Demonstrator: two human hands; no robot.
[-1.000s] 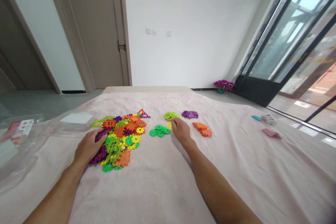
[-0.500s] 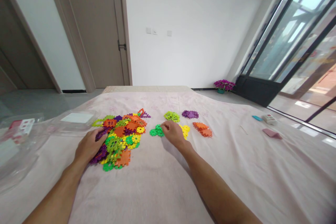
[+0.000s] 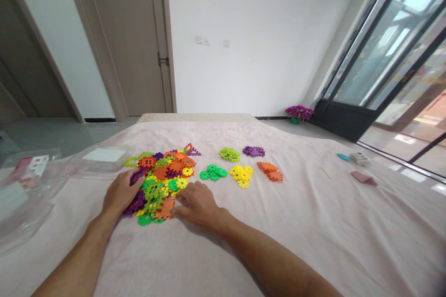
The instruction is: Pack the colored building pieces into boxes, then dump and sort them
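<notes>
A heaped pile of interlocking plastic pieces (image 3: 155,190), toothed squares and notched discs in several colours, lies left of centre. My left hand (image 3: 120,192) rests against its left side, thumb and fingers apart around some purple toothed pieces (image 3: 138,177); its fingertips are partly hidden. At the pile's right edge is my right hand (image 3: 198,204), thumb apart from the fingers, beside an orange square piece (image 3: 165,209). Separate small groups lie farther right: green discs (image 3: 213,172), yellow discs (image 3: 241,175), lime pieces (image 3: 229,154), purple pieces (image 3: 253,151) and orange pieces (image 3: 270,171).
Clear plastic packaging (image 3: 101,158) lies on the left of the pink tablecloth (image 3: 313,222). At the right are a blue item (image 3: 343,157), a small whitish box (image 3: 360,158) and a folded pink cloth-like piece (image 3: 364,177). A door stands beyond the table.
My right hand has moved left and nearer from the green discs to the pile's edge, its fingers opening. The green and yellow groups are now uncovered. My left hand stays at the pile.
</notes>
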